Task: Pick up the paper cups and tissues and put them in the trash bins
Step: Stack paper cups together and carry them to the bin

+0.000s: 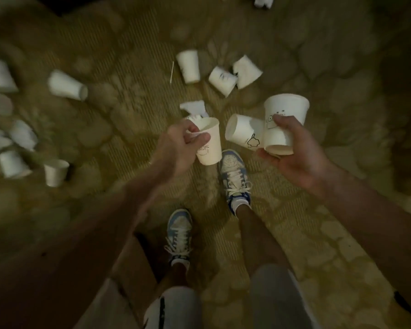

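Paper cups [188,66], tissue [195,108] across olive carpet [128,43]

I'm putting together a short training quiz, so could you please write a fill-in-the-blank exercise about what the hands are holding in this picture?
1. The left hand pinches a paper cup by its ____.
2. The right hand grips a second cup that bears a ____ line drawing.
3. Below the hands, the person's shoes are white and ____.

Missing words: rim; black; blue.
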